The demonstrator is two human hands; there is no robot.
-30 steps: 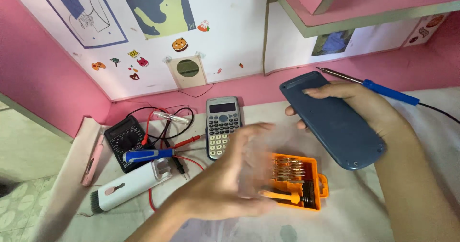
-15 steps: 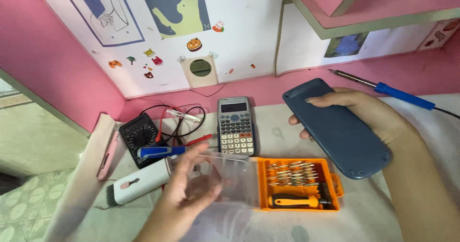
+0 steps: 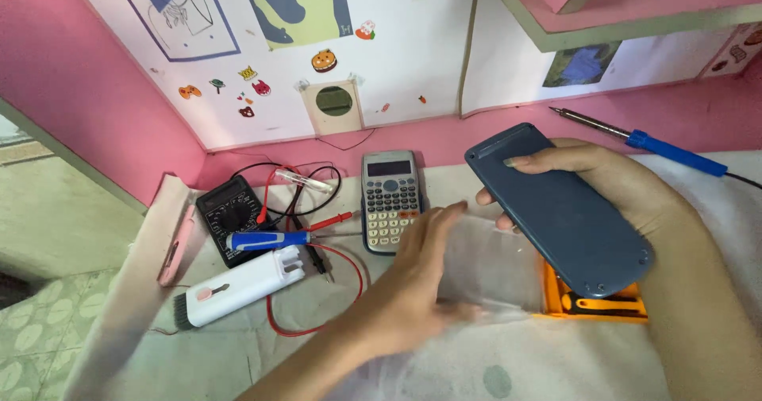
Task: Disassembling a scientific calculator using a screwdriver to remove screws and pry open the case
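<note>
One head-worn camera looks steeply down, close over the table (image 3: pixel 238 345), facing the pink wall (image 3: pixel 79 76).
</note>
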